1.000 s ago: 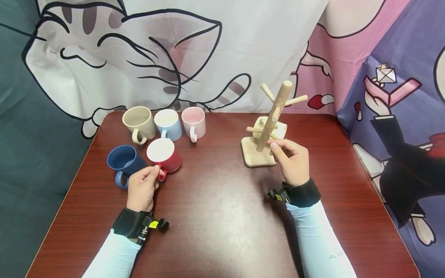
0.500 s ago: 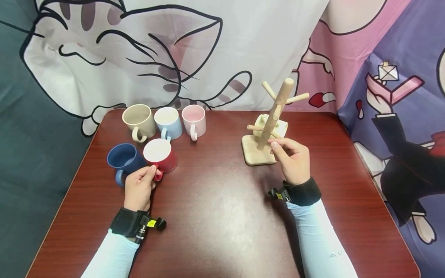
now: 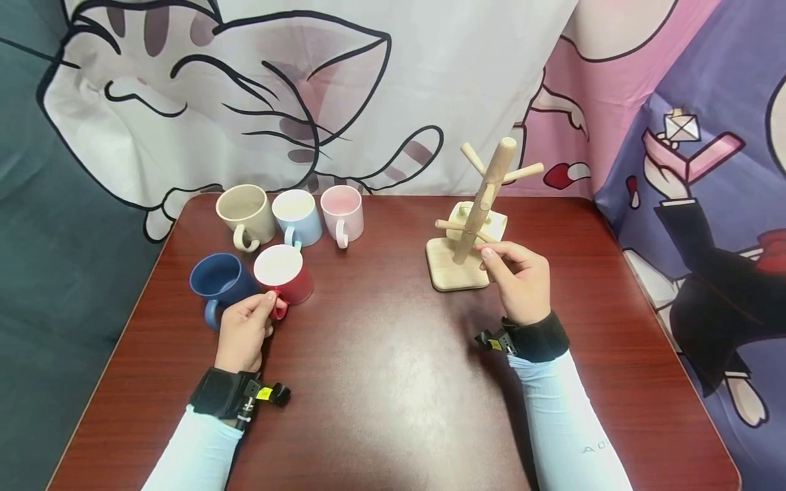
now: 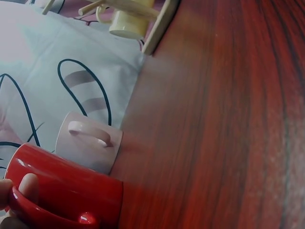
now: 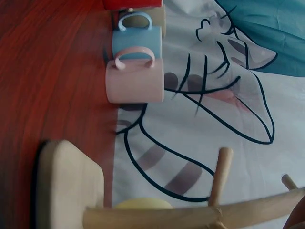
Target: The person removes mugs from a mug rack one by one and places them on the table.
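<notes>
In the head view, my left hand (image 3: 244, 331) pinches the handle of a red mug (image 3: 295, 281), which stands on the table. Its fingers (image 4: 29, 187) show at the handle in the left wrist view. My right hand (image 3: 520, 281) has thumb and forefinger together at a low peg of a wooden mug tree (image 3: 457, 269) and seems to pinch it; the peg's tip is hidden. Behind the post is a pale yellow mug (image 4: 128, 24), whose handle appears to hang on a peg. A blue mug (image 3: 220, 278) is just left of the red one.
At the table's back left stand a beige mug (image 3: 248, 215), a light blue mug (image 3: 301, 218) and a pink mug (image 3: 344, 213) in a row. A printed cloth (image 3: 430, 82) hangs behind the table (image 3: 381, 382).
The red mug and my left hand have shifted slightly left, closer to the blue mug, and then stayed nearly still. My right hand and the mug tree have hardly moved.
</notes>
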`<state>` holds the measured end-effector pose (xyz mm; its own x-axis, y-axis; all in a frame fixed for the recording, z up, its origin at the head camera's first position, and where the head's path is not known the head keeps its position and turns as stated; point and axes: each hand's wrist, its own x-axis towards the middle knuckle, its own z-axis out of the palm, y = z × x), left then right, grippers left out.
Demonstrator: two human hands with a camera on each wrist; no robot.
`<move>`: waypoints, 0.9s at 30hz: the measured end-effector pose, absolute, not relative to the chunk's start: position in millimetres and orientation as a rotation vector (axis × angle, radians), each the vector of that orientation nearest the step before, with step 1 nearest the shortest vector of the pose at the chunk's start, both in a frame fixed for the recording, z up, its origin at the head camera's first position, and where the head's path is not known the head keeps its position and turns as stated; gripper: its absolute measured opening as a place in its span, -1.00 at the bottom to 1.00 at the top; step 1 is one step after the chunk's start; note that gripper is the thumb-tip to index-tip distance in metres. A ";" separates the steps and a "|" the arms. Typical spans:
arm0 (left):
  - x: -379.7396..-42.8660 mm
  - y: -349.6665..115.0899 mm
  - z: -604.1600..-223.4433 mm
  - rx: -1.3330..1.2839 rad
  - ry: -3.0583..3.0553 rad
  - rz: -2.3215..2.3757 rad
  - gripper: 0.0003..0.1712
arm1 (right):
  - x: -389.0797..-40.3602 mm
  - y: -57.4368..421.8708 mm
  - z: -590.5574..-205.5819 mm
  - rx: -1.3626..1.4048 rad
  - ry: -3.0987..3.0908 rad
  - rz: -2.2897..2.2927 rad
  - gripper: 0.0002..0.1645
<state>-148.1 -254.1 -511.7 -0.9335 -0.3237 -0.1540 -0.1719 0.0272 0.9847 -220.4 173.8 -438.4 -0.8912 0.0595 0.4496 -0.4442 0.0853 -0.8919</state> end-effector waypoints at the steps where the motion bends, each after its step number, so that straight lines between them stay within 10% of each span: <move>1: -148.5 -255.1 -512.2 0.525 -2.188 -2.044 -0.55 | -221.1 176.3 -437.1 0.363 -1.991 1.863 -0.86; 27: -134.7 -237.3 -493.2 0.468 -1.638 -2.165 -0.62 | -278.3 207.0 -490.3 -0.119 -2.469 1.267 -0.73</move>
